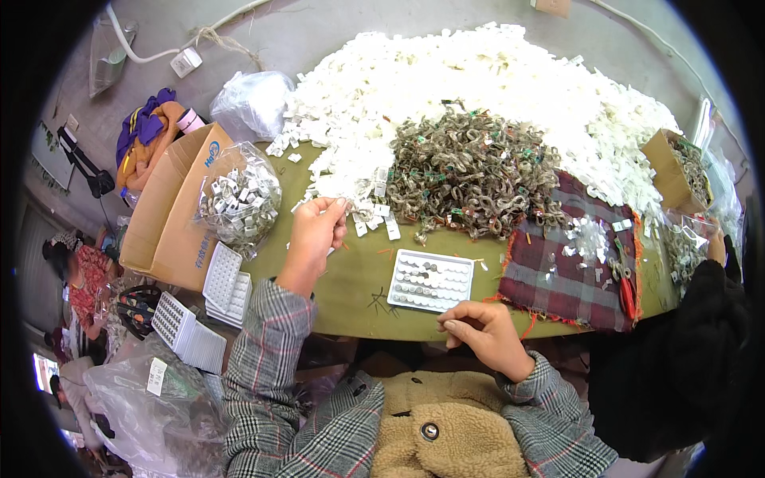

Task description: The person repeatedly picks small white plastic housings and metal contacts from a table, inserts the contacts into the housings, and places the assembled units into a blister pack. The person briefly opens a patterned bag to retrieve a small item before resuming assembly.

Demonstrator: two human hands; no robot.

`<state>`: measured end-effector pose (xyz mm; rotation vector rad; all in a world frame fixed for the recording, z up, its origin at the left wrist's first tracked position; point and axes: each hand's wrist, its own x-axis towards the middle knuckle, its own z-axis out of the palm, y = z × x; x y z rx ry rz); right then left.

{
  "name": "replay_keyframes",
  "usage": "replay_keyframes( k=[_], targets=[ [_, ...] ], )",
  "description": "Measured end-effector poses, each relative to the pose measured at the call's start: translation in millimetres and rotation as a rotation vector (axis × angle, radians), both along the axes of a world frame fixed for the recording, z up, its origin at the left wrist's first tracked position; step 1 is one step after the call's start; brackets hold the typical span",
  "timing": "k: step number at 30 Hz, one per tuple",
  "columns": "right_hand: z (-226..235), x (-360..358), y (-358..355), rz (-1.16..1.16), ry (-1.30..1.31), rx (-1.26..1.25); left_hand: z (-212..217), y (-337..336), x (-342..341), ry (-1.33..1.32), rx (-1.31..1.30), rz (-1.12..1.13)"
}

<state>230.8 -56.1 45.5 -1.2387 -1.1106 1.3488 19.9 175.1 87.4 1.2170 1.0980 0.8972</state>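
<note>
Left hand over the table, fingers curled in with tips bunched, right by loose white plastic pieces at the pile's near edge; can't tell if anything's pinched. Right hand has thumb and fingertips drawn close, grip unclear, just beside the near right corner of the white ridged tray, partly filled with small roundish pieces.

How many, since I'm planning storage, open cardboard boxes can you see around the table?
2: a large box at the left of the green table, and a smaller box holding grey-brown bundles at its right. More may be hidden.
</note>
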Motion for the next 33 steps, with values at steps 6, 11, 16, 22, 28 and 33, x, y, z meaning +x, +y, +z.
replay_keyframes(
  k=[6, 11, 16, 22, 28, 33],
  targets=[
    [11.6, -25.4, 21.4, -0.126, 0.298, 0.073, 2.6, -98.6, -3.6, 0.197, 0.321, -0.085],
    [5.0, -48.8, 21.4, -0.21, 0.453, 0.119, -12.2, -156.5, 0.4, 0.522, 1.005, -0.115],
    [3.8, -53.9, 10.7, -0.168, 0.479, 0.083, -23.3, -179.4, -1.2, 0.524, 1.175, -0.302],
    [16.5, -45.1, -3.9, -0.056, 0.237, 0.196, -17.2, -176.6, -17.6, -0.129, 0.133, -0.273],
    [10.6, -45.1, -3.6, 0.058, 0.363, 0.12, -23.2, -167.1, -14.4, -0.366, -0.233, -0.377],
    [4.0, -40.1, -1.1, 0.062, 0.371, -0.025, -29.7, -158.6, -12.9, -0.18, 0.084, -0.393]
  ],
)
